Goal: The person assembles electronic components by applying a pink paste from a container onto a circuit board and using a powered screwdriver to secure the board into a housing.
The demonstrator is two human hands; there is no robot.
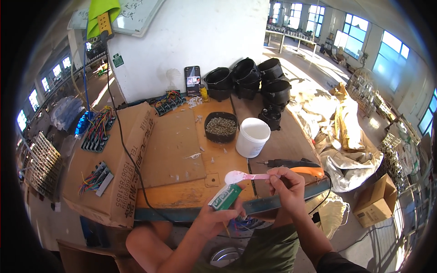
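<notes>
My left hand (pixel 220 220), closed, grips a green circuit board (pixel 226 197) with a pale top face, held tilted just over the table's near edge. Between the fingertips of my right hand (pixel 287 186) is the handle of a pink spoon (pixel 255 176). White paste (pixel 235 177) coats the spoon's head, which hovers at the upper end of the board; whether they touch I cannot tell. Beyond my hands stands a white tub (pixel 253 138), with a black bowl (pixel 221 139) of small metal pieces to its left. A black-and-orange tool (pixel 293 164) with a thin tip lies past my right hand.
A large carton (pixel 123 182) at the left carries wired boards (pixel 98 179). Black round housings (pixel 275 91) are stacked at the back near a propped phone (pixel 192 81). A black cable (pixel 125 148) crosses the carton. Pale sacks (pixel 337 123) and an open carton (pixel 377 201) lie right.
</notes>
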